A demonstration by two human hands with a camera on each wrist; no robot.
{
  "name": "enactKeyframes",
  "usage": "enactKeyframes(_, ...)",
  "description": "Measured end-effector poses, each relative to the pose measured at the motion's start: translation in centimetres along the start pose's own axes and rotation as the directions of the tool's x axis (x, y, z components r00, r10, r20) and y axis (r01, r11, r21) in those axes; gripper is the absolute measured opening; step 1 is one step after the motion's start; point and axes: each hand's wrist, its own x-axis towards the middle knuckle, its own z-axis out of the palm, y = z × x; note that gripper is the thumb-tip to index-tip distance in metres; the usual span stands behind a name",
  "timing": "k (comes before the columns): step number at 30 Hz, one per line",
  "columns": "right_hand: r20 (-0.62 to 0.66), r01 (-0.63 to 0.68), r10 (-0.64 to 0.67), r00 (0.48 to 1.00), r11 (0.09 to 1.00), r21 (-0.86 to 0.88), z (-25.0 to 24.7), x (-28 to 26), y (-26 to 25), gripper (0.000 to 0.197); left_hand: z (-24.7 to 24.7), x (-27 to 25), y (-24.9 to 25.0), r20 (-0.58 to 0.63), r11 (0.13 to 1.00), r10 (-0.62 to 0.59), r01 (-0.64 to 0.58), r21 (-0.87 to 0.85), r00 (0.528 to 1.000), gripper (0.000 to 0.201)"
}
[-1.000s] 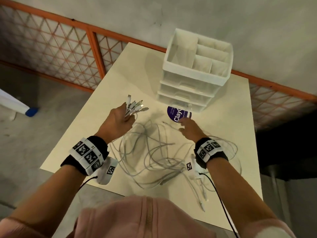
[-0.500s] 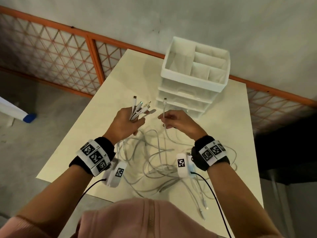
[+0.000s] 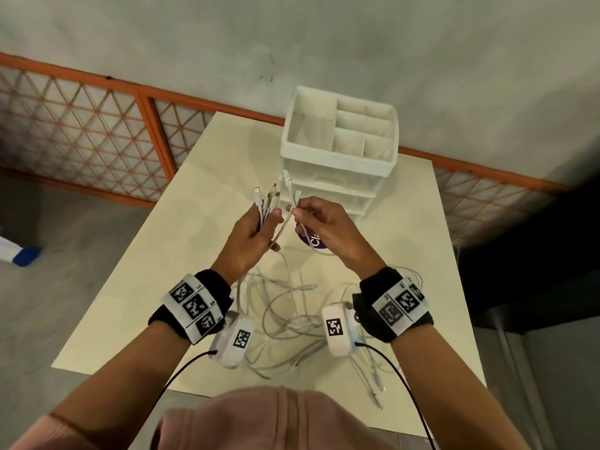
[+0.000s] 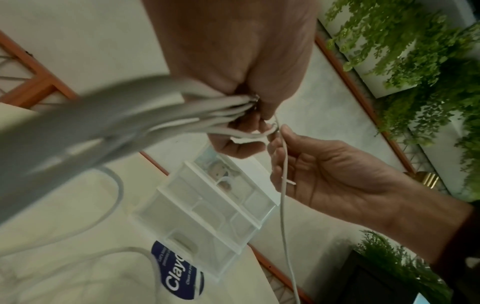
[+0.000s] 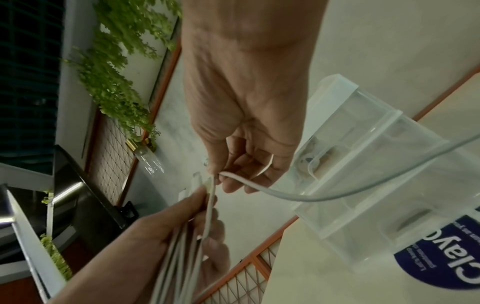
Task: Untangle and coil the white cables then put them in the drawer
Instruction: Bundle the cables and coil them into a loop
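Observation:
A tangle of white cables [image 3: 285, 313] lies on the cream table [image 3: 162, 254] between my wrists. My left hand [image 3: 256, 232] is raised above it and grips a bunch of cable ends [image 3: 269, 199], their plugs pointing up. My right hand [image 3: 311, 216] pinches one more cable end [image 3: 293, 198] beside that bunch, almost touching the left hand. In the wrist views that cable [image 4: 284, 185] [image 5: 285, 195] runs down from the pinch. The white drawer unit [image 3: 337, 164] stands just behind the hands, its drawers closed.
A round purple sticker [image 3: 313, 241] lies on the table in front of the drawer unit. An orange mesh railing [image 3: 97, 131] runs behind the table. Loose cable ends [image 3: 376, 384] trail toward the near right table edge. Green plants [image 4: 415, 61] show in the wrist views.
My right hand picked a cable end off the table near the sticker and brought it up and left to the bunch in the left hand. Both hands rose slightly.

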Motion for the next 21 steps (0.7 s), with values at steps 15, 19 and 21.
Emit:
enactKeyframes(15,-0.189,0.114,-0.146,0.971,0.979,-0.171,-0.3,-2.0,-0.4,0.019,1.9,0.2,0.7,0.039,0.991,0.132,-0.133,0.005,0.99,0.014)
enactKeyframes(19,-0.157,0.096,-0.115,0.981,0.988,-0.125,0.0,-2.4,-0.3,0.016,2.4,0.6,0.9,0.007,0.979,0.197,-0.197,0.041,0.98,0.012)
enactKeyframes(21,-0.159,0.098,-0.114,0.981,0.99,-0.103,-0.1,-2.5,-0.3,0.02,2.8,0.5,1.1,0.032,0.979,0.203,-0.204,0.025,0.979,0.015)
